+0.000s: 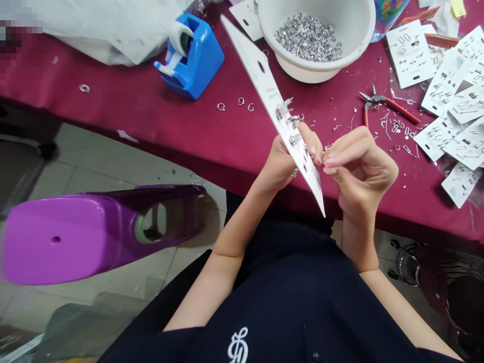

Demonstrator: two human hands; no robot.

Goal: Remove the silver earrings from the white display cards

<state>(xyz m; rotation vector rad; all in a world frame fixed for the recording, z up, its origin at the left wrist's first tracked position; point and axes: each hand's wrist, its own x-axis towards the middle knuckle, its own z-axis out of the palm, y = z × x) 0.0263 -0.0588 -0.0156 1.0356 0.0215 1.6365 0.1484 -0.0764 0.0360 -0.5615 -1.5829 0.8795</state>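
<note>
"What is sitting on the maroon-covered desk [151, 121]?"

"A blue plastic tape dispenser [206, 55] is sitting there, and a crumpled, whitish plastic sheet [113, 30] is spreading out just to its left."

"And over to the right?"

"Small red-handled pliers [375, 99] are lying with their jaws parted."

"Anything off the desk?"

"A purple plastic stool [75, 237] is showing near its front edge, over pale floor tiles [83, 146]."

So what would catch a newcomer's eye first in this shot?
Probably the bright purple stool at the left, standing on the tiled floor beside the dark red tablecloth. Next, the white card tilted in the left hand, with the right hand pinching close to its edge. Behind them, a pale bowl holds a heap of shiny metal pieces.
</note>
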